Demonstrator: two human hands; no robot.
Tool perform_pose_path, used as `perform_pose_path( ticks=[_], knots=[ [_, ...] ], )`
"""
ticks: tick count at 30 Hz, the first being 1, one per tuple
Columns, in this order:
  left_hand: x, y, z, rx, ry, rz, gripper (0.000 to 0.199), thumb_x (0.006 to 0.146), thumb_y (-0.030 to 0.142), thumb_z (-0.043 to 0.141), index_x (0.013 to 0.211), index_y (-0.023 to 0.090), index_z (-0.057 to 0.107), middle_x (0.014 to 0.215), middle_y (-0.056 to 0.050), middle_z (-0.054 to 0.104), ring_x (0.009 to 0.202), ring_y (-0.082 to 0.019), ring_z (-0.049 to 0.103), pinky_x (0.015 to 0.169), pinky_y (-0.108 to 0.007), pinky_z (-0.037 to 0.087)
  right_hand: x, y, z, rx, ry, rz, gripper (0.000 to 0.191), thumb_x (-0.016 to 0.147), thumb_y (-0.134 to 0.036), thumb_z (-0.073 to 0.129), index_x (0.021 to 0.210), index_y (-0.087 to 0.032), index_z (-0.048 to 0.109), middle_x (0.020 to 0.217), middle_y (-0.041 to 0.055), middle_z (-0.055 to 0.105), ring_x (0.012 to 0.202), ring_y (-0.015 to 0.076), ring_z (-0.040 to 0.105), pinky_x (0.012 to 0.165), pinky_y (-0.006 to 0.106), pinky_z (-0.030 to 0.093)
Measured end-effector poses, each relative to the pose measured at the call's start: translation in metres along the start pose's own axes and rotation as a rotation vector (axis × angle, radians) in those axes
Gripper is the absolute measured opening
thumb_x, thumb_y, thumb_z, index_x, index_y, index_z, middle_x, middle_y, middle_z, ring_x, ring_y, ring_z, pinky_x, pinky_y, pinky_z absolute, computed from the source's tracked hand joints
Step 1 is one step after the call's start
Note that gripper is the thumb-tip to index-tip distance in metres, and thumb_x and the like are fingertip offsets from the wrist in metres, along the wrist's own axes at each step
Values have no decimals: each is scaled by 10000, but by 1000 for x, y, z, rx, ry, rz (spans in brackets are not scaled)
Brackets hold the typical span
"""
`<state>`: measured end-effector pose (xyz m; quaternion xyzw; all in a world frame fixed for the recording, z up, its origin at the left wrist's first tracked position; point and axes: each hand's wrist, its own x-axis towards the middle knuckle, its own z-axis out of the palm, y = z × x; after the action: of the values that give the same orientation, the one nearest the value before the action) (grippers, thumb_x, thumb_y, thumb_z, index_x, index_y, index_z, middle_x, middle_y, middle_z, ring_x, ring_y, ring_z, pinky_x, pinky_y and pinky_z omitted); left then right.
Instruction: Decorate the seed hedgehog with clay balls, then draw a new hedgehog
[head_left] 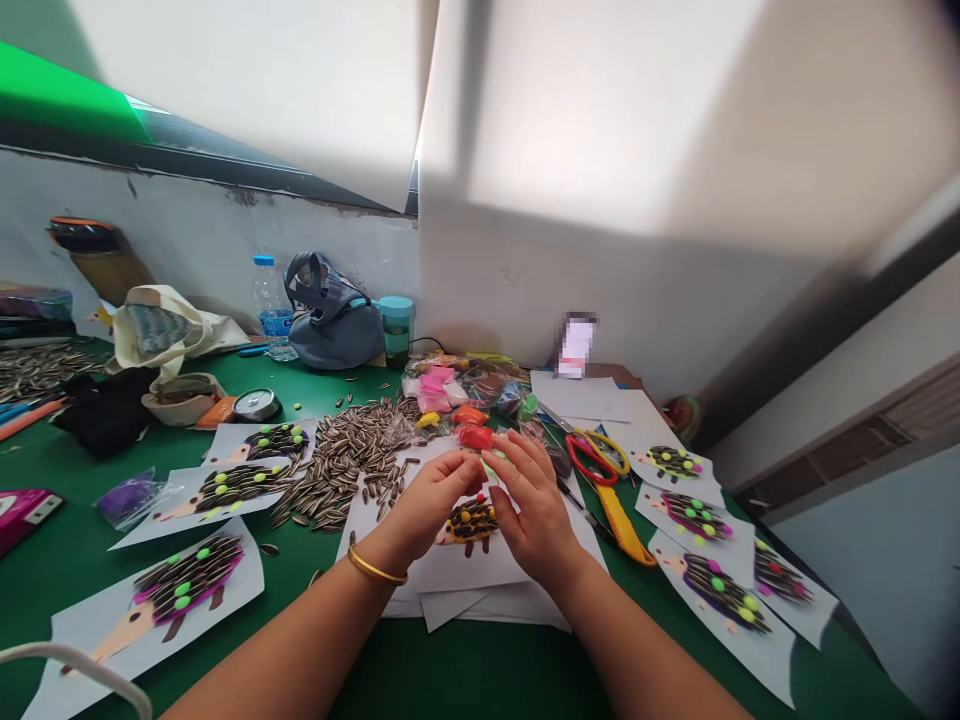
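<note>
My left hand point(439, 500) is closed in a pinch, with its fingertips turned toward the right hand. Whatever lies in the pinch is too small or hidden to name. My right hand point(534, 510) is beside it, fingers stretched out and thumb apart. Both hands are over a white sheet point(450, 575) bearing a hedgehog picture point(474, 520), its dark seed spines dotted with yellow and red balls. Just beyond the fingertips lies red modelling clay point(474, 437). A pile of sunflower seeds point(345, 460) spreads to the left of my left hand.
Finished-looking hedgehog sheets lie left point(187, 590) and right point(712, 580). Red-handled scissors point(592, 458) and a yellow box cutter point(624, 525) are right of my hands. Clay bags point(442, 385), a teal-lidded cup point(396, 330), a blue bag point(334, 325) and a phone point(576, 345) stand behind.
</note>
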<state>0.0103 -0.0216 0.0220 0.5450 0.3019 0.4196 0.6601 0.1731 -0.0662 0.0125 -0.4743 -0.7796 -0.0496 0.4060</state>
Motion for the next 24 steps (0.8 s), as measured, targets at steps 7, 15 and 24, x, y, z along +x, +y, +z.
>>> perform_pose_path(
  ticks=[7,15,24],
  knots=[
    [0,-1,2,-10,-37,-18,310,762,392,714,975,168,704,970,-69,686,902,-193,610,838,-323,478,-1,3,2,34,24,13,432,890,-186,476,1303,-297,537,1393,35,512,1356,263,371,1134,543,271],
    [0,-6,0,58,-40,-34,246,736,383,735,812,157,675,765,-9,643,703,-134,571,670,-259,464,0,5,3,72,38,2,394,870,-171,519,1243,-285,574,1338,38,559,1332,257,399,1131,536,285],
    [1,-6,-1,131,-27,-1,241,752,382,716,791,149,672,749,-6,635,707,-135,564,677,-255,455,-1,7,2,106,26,4,384,856,-167,541,1216,-288,598,1295,39,588,1302,253,433,1115,520,316]
  ],
)
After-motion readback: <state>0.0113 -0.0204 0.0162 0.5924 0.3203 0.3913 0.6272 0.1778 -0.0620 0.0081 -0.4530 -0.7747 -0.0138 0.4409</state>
